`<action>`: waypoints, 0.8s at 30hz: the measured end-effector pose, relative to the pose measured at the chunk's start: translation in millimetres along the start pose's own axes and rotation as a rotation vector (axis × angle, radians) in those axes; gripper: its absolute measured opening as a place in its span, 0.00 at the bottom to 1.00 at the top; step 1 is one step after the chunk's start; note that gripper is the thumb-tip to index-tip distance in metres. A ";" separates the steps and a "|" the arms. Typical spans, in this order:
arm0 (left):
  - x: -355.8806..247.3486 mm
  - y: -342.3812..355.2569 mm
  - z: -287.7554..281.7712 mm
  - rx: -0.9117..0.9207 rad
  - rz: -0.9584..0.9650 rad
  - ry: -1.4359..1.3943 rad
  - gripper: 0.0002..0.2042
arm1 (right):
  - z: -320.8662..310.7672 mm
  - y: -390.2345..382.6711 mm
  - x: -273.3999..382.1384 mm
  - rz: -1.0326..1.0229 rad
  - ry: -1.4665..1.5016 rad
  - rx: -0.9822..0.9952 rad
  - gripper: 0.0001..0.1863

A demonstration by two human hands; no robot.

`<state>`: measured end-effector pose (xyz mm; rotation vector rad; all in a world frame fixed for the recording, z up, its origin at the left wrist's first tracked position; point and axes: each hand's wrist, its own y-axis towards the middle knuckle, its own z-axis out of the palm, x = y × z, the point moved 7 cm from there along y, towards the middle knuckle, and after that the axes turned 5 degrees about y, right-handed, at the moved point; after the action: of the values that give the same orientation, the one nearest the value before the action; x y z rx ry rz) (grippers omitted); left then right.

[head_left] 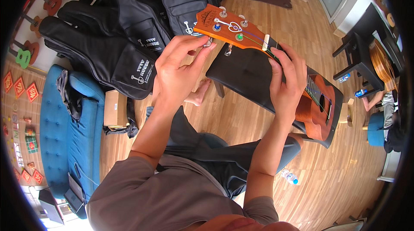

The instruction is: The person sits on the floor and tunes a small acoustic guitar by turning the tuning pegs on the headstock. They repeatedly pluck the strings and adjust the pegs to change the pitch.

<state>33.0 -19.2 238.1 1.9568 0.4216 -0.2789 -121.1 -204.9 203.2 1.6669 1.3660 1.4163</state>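
Observation:
A brown ukulele (317, 121) lies slantwise, its body on a black padded bench (241, 73) and its headstock (235, 27) raised toward the upper left. White, blue and green string ends show around the pegs on the headstock. My left hand (174, 65) pinches a metal tuning peg (208, 42) on the headstock's near edge between thumb and fingers. Just below the white nut (266, 42), my right hand (291, 78) closes its thumb and fingers on the neck and strings. Whether it pinches one single string, I cannot tell.
Black instrument bags (133, 63) pile up at the upper left, beside a blue sofa (54, 110) and a cardboard box (115, 108). A plastic bottle (290, 176) lies on the wooden floor. At right, a guitar (381, 67) leans by a black chair (355, 65), near another person's arm (374, 101).

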 end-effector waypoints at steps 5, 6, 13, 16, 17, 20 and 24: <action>6.8 -3.9 8.3 -0.015 -0.201 -0.166 0.08 | -1.6 0.6 1.1 -0.009 0.005 -0.018 0.13; 9.3 -5.4 10.9 -0.022 -0.254 -0.248 0.08 | -1.0 0.6 1.7 -0.007 0.007 -0.014 0.13; 17.0 -8.8 16.9 0.015 -0.297 -0.349 0.10 | -2.2 0.3 -0.3 0.010 0.004 -0.007 0.13; 2.0 1.1 3.6 0.020 -0.079 -0.085 0.16 | -3.1 0.6 -1.2 0.015 0.011 -0.015 0.12; -6.9 6.0 -0.9 0.019 0.014 0.009 0.18 | -3.3 0.5 -1.7 0.016 0.012 -0.015 0.12; -30.4 21.4 -8.2 -0.043 0.317 0.253 0.25 | -1.8 0.7 -2.3 0.012 0.029 -0.013 0.12; -29.8 42.1 8.3 0.258 0.374 0.296 0.26 | -0.3 -0.2 -1.7 0.024 0.017 0.006 0.11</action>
<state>23.2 -47.4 281.0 2.2930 0.2060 0.2095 -121.3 -206.5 202.4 1.6838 1.3654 1.4447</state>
